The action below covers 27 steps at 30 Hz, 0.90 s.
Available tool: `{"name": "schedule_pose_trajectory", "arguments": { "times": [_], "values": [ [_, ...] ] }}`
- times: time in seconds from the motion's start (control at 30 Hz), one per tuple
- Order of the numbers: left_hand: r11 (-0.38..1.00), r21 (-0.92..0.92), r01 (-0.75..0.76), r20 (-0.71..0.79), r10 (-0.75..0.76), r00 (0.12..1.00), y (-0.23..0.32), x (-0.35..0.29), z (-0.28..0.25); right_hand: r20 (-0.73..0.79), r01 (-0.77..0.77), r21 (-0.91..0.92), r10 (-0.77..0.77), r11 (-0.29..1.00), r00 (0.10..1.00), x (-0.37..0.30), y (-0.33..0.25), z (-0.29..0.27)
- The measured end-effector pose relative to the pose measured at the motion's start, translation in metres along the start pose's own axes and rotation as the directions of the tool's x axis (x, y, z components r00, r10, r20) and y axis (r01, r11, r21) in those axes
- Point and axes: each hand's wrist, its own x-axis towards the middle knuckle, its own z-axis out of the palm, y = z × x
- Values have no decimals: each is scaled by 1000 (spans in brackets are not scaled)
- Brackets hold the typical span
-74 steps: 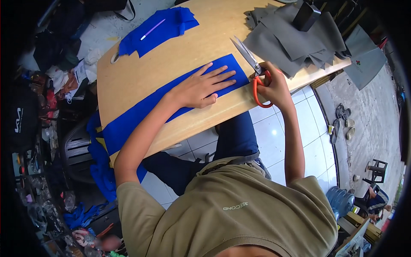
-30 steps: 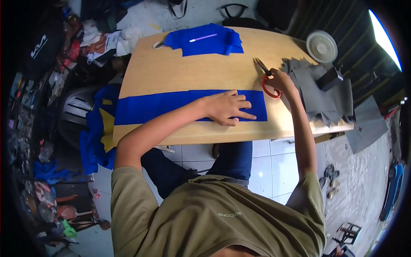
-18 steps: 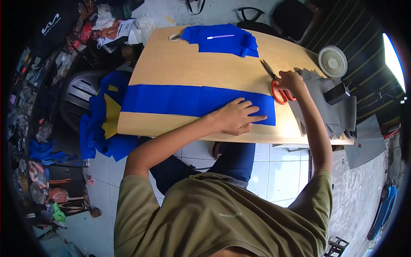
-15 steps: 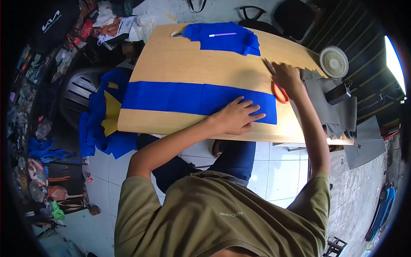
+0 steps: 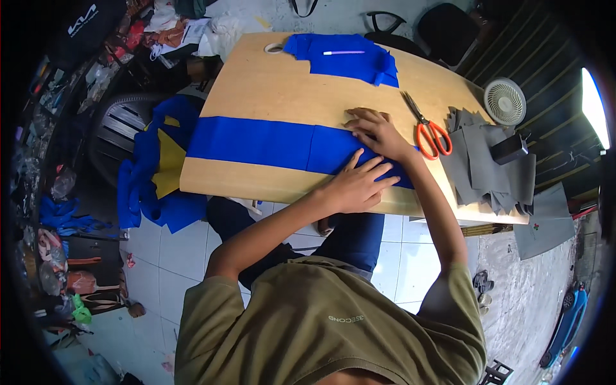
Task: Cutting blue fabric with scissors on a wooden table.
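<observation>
A long strip of blue fabric (image 5: 256, 140) lies flat across the wooden table (image 5: 269, 93), with a line running across it near the middle. My left hand (image 5: 362, 185) rests on the strip's near edge toward the right, fingers spread. Just beyond it, my right hand (image 5: 380, 136) is over the strip's far edge, fingers apart and slightly bent, holding nothing. To the right of that hand lie scissors (image 5: 431, 131) with orange handles, blades pointing away from me.
At the table's far side are blue fabric pieces (image 5: 340, 61) with a pen (image 5: 344, 52) on them, beside a tape roll (image 5: 274, 48). Grey fabric pieces (image 5: 478, 157), a black box (image 5: 510, 149) and a white fan (image 5: 505, 101) stand right. Blue and yellow cloth (image 5: 168, 163) hangs over a chair left.
My right hand has let go of the scissors, leaving them on the table, and moved left onto the blue strip. My left hand stays on the fabric.
</observation>
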Motion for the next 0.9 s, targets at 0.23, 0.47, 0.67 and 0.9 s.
{"name": "schedule_pose_trajectory", "arguments": {
  "times": [0.23, 0.47, 0.67, 0.9],
  "values": [
    [989, 25, 145, -149, -139, 979, -13, -17, -45, -10, 34, -66, -34, 997, 999, -4, 4, -1],
    [930, 148, 338, -25, -338, 941, -44, -49, -30, 357, 152, 67, -167, 986, 919, 43, 9, -47],
    [946, 159, 284, -90, -273, 958, -47, -44, -19, -144, -289, -468, 251, 835, 957, 150, 119, -36],
    [945, 136, 299, -137, -281, 950, -44, -50, -18, -91, -348, -576, 365, 740, 926, 192, 164, -15]
  ]
}}
